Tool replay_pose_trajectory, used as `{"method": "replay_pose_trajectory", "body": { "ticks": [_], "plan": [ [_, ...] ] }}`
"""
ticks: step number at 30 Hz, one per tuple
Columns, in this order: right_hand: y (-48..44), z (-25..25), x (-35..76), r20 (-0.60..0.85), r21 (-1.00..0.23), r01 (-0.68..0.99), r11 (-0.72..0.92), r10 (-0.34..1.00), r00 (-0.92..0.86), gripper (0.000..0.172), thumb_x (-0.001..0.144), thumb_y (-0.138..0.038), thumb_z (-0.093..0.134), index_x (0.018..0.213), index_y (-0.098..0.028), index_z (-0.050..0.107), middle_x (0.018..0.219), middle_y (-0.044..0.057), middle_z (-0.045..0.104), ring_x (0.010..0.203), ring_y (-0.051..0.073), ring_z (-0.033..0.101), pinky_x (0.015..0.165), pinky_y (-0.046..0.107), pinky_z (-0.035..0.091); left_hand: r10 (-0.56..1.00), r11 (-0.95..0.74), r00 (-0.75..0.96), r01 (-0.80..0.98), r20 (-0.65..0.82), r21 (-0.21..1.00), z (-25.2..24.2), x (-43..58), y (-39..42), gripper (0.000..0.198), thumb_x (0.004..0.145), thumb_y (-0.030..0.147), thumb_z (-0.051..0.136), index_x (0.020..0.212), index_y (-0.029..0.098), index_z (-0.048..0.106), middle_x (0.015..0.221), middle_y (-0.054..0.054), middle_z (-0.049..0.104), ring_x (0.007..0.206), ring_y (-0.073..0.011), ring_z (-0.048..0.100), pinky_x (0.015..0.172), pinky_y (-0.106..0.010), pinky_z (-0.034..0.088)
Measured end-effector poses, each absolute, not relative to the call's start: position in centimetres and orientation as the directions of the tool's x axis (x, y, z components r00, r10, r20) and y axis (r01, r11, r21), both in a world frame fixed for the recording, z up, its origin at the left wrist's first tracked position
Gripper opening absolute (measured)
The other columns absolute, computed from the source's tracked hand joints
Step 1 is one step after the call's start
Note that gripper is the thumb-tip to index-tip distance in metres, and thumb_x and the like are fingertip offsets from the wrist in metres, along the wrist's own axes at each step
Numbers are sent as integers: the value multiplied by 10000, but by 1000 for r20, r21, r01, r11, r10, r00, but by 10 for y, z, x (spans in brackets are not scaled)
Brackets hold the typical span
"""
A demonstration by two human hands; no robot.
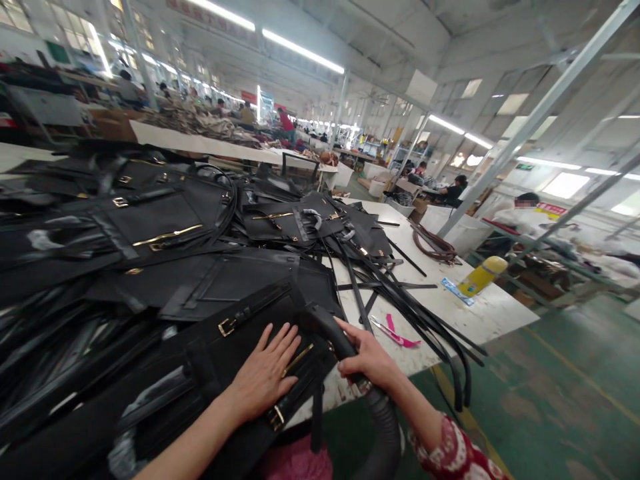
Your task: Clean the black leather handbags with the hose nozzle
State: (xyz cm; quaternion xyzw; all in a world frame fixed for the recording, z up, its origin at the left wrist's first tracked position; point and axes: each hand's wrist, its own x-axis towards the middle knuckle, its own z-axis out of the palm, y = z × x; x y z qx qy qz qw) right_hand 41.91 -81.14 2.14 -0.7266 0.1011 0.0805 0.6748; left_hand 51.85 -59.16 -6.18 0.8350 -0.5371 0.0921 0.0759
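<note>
Flat on a black leather bag panel (245, 353) lies my left hand (267, 367), fingers spread and holding nothing. The panel has a gold buckle (227, 327) on a strap and a gold zipper (300, 359) by my fingers. My right hand (369, 357) grips a black hose nozzle (325, 327), its tip over the panel just right of my left hand. A ribbed black hose (384, 423) runs down from the grip past the table edge. A second gold buckle (275, 418) shows below my left hand.
More black bag panels (165, 220) are heaped across the table (487, 310). Long black straps (415, 320) hang over its front edge. Pink-handled snips (395, 333), a yellow bottle (483, 277) and coiled brown straps (433, 243) lie to the right. People work farther off.
</note>
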Motion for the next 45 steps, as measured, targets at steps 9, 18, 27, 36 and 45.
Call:
{"method": "replay_pose_trajectory", "body": {
  "ticks": [9,18,27,36,45],
  "plan": [
    [-783,36,513,-126,-992,-126,-4,4,992,860,530,-79,647,1324,-222,349,690,-53,580,424,94,534,382,213,457,-881,-438,446,-895,157,86,-51,514,-590,638,781,448,471,1344,202,301,1450,-81,237,1340,-241,129,1077,-488,22],
    [-779,63,477,-184,-983,-184,-14,125,975,819,548,-92,665,1291,-272,371,792,-31,602,461,116,573,383,224,477,-875,-434,453,-890,171,136,-54,512,-587,695,756,433,513,1359,203,253,1457,-77,222,1344,-229,105,1077,-471,-17],
    [-751,43,524,-220,-975,-213,-68,116,969,784,558,-112,632,1292,-230,383,551,-84,553,383,127,544,344,209,426,-861,-446,480,-871,168,204,-47,503,-584,674,788,518,424,1354,185,272,1444,-80,260,1343,-231,114,1074,-464,-1],
    [-764,36,484,-226,-973,-223,-56,52,973,879,561,-140,647,1351,-213,269,639,-49,608,424,152,567,369,257,466,-875,-373,446,-868,186,327,-40,501,-573,577,752,437,521,1268,205,411,1386,-88,371,1309,-247,233,1069,-479,96],
    [-757,31,508,-198,-979,-198,-55,-2,980,887,555,-122,643,1361,-198,280,480,-72,571,372,153,541,329,232,439,-397,-761,844,-522,360,385,-14,513,-505,471,744,222,499,1206,148,446,1248,-131,469,1192,-246,391,1014,-446,261]
  ]
}}
